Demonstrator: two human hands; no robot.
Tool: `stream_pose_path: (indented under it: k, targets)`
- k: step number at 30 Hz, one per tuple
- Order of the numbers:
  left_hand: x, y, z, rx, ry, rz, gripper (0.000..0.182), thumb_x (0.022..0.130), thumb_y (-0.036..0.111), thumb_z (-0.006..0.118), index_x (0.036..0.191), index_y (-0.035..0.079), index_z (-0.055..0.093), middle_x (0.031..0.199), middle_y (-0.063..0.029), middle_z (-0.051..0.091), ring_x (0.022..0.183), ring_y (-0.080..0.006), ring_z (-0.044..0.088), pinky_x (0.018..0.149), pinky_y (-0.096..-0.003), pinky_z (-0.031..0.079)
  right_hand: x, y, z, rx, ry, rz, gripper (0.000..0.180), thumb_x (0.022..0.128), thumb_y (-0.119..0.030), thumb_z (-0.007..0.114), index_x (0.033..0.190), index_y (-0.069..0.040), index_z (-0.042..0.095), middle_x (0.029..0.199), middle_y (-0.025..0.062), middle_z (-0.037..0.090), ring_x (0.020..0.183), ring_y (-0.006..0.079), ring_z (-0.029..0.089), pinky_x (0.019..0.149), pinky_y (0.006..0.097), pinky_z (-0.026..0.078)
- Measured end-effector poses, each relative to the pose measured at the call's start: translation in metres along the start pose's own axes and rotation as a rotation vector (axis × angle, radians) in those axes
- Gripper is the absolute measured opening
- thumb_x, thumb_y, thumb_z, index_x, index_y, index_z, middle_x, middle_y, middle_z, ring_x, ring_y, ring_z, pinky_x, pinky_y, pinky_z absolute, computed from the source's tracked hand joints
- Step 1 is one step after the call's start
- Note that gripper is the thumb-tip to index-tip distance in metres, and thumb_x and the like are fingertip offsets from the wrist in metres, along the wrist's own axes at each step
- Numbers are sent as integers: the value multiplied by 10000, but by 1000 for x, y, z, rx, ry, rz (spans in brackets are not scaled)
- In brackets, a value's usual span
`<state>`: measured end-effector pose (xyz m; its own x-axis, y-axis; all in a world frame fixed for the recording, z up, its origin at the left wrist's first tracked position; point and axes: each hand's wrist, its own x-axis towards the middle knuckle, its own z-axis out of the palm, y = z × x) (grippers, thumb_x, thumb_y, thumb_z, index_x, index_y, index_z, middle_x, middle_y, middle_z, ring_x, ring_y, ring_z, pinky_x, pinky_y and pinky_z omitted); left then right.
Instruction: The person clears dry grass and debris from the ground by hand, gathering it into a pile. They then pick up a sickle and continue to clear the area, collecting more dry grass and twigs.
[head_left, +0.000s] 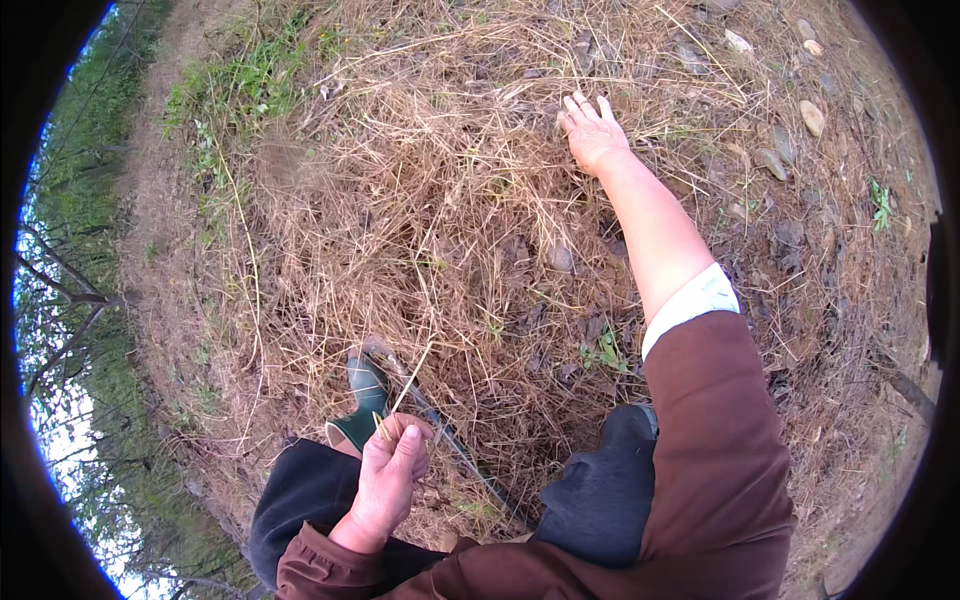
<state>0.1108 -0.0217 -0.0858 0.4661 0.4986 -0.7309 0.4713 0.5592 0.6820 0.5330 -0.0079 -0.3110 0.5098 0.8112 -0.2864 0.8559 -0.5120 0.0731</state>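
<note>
My left hand is closed around a few dry grass stalks near my left knee; one stalk sticks up past the fingers. My right hand reaches far forward, palm down and fingers spread, over matted dry grass. It holds nothing; whether it presses on the grass cannot be told. Between my legs a long, thin tool with a dark handle slants across the ground. Its curved end lies at the toe of my green rubber boot, partly under straw.
Stones, one of them pale, lie scattered at the right. A rounded stone sits in the straw ahead. Green weeds grow at the upper left, a small leafy plant near my right knee. Bare branches and trees stand at the far left.
</note>
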Motion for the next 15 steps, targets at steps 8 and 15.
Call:
stream_pose_path:
  k: [8, 15]
  targets:
    - [2, 3, -3, -39, 12, -35, 144, 978, 154, 451, 929, 39, 524, 609, 78, 330, 517, -20, 273, 467, -183, 228, 10, 9, 2, 7, -9, 15, 385, 899, -131, 434, 1279, -110, 491, 1389, 98, 414, 1319, 226, 331, 1125, 438, 165]
    - [1, 3, -5, -68, -2, -40, 152, 977, 170, 459, 925, 42, 524, 613, 76, 335, 521, -22, 274, 469, -183, 232, 20, 4, -2, 251, 32, 88, 318, 897, -104, 387, 1109, -86, 623, 1104, 91, 648, 1028, 256, 611, 893, 383, 458]
